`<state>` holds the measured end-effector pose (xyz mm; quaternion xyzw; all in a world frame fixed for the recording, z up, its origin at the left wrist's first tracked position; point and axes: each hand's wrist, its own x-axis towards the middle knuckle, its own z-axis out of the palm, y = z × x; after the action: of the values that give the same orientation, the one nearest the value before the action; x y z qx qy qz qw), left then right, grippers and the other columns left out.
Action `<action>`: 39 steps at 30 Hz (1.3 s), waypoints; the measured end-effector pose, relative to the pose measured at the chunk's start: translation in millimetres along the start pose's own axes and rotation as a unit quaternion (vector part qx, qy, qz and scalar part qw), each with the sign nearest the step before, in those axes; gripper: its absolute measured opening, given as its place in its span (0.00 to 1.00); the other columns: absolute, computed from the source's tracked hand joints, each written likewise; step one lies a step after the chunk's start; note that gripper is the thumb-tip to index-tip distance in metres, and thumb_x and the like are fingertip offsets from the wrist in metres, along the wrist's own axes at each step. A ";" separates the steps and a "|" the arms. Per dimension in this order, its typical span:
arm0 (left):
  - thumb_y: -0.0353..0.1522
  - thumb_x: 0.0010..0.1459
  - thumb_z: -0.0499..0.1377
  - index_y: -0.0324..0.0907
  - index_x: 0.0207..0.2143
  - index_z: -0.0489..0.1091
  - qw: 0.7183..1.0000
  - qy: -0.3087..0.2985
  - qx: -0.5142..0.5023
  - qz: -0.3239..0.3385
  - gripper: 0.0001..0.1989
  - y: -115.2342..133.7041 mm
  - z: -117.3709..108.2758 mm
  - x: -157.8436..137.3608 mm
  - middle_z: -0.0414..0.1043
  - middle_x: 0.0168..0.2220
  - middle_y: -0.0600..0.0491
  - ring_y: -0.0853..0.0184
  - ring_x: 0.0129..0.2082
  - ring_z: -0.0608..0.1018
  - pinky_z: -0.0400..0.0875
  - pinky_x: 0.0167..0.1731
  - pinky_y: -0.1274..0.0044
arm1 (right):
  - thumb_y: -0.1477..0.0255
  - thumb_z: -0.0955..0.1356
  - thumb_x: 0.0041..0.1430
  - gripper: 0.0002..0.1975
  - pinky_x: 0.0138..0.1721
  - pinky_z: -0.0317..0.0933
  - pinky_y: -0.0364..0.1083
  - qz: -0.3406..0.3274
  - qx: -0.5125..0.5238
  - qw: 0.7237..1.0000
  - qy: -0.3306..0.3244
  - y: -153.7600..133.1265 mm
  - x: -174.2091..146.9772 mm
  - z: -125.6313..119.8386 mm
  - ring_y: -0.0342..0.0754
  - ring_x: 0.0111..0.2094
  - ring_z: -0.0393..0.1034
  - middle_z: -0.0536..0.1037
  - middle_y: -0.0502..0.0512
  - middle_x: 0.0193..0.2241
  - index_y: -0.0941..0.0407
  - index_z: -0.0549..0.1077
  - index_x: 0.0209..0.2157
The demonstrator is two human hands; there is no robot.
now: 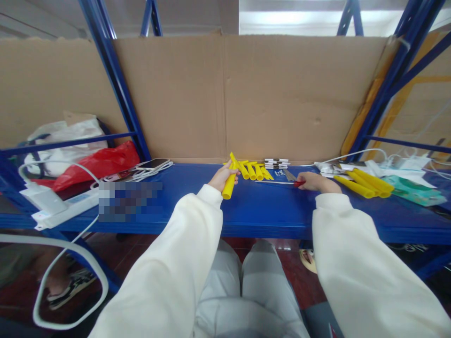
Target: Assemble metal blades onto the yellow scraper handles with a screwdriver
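My left hand (220, 177) is closed around a yellow tube (228, 188), which looks rolled and tilts with its wide open end toward me. Just right of it, a row of yellow tubes (252, 172) lies on the blue bench (260, 211), with some flat yellow pieces (267, 173) at its right end. My right hand (313, 181) grips red-handled scissors (291, 176), their grey blades pointing left over the bench. Behind the blades is a small stack of white and black strips (276, 164). The fingertips of my right hand are partly hidden.
More yellow tubes (368, 183) lie at the right beside a green packet (414, 190). At left are a phone (154, 164) with a white cable, a power strip (66, 209) and a red bag (97, 164). Cardboard (282, 98) walls the back between blue posts (118, 89).
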<state>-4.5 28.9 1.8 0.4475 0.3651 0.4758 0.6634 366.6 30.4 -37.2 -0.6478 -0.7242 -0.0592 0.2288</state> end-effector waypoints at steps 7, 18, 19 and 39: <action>0.18 0.62 0.54 0.52 0.74 0.45 1.000 0.008 0.009 -0.008 0.43 1.3 1.3 -2.1 0.68 0.26 0.57 0.74 0.16 0.67 0.61 0.17 0.84 | 0.72 0.72 0.52 0.07 0.39 0.66 0.50 0.042 -0.037 0.998 -0.016 -41.9 0.8 -14.2 0.54 0.35 0.76 0.82 0.54 0.32 0.51 0.76 0.35; 0.17 0.64 0.50 0.48 0.74 0.47 0.999 0.026 0.032 0.003 0.40 2.3 9.0 -12.2 0.66 0.25 0.57 0.75 0.15 0.65 0.59 0.15 0.85 | 0.74 0.70 0.52 0.09 0.46 0.66 0.55 0.060 -0.006 0.997 0.048 -50.5 -2.1 -20.8 0.57 0.40 0.77 0.83 0.56 0.36 0.52 0.75 0.37; 0.17 0.64 0.50 0.48 0.74 0.47 0.999 0.021 0.034 0.000 0.40 2.5 9.0 -12.5 0.66 0.25 0.57 0.75 0.15 0.65 0.59 0.15 0.85 | 0.74 0.70 0.52 0.09 0.46 0.66 0.55 0.058 -0.001 0.997 0.051 -50.2 -2.0 -20.6 0.57 0.40 0.77 0.83 0.56 0.37 0.52 0.75 0.37; 0.18 0.63 0.52 0.50 0.75 0.42 0.997 -0.049 0.058 -0.033 0.43 0.4 3.9 -7.8 0.68 0.26 0.57 0.74 0.15 0.67 0.59 0.15 0.84 | 0.71 0.71 0.50 0.09 0.40 0.71 0.51 -0.033 0.133 0.985 0.107 -43.7 3.3 -12.5 0.51 0.34 0.76 0.82 0.54 0.33 0.53 0.73 0.36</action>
<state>-3.2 20.4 3.9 0.4958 0.3738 0.4087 0.6689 327.4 22.0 -15.5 -0.5771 -0.7182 -0.0391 0.3869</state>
